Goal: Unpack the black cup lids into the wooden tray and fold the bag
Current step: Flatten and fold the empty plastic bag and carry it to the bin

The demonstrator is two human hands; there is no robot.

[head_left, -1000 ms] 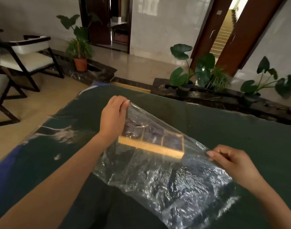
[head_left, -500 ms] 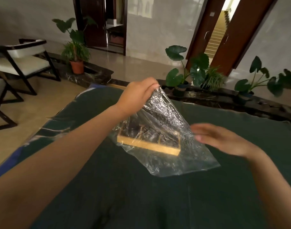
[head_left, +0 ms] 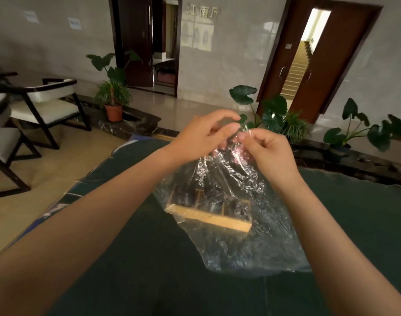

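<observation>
Since half a second ago, the right hand (head_left: 266, 153) has come up from above the table to meet the left hand (head_left: 203, 135), and both now pinch the same top part of the clear plastic bag (head_left: 236, 215), fingertips almost touching each other. Both hands are closed narrow on the thin film, thumb against fingers, and they hold it up in the air above the far side of the table. From this pinch, the bag hangs down and spreads wide, and its lower edge lies on the dark green tablecloth (head_left: 149, 270). Behind the bag, seen through the wrinkled plastic, stands the wooden tray (head_left: 208, 216) on the cloth, with its near wall towards the camera. Dark shapes fill its compartments; they look like the black cup lids (head_left: 236, 205), but the shiny film makes them unclear. I cannot tell if the bag touches the tray.
</observation>
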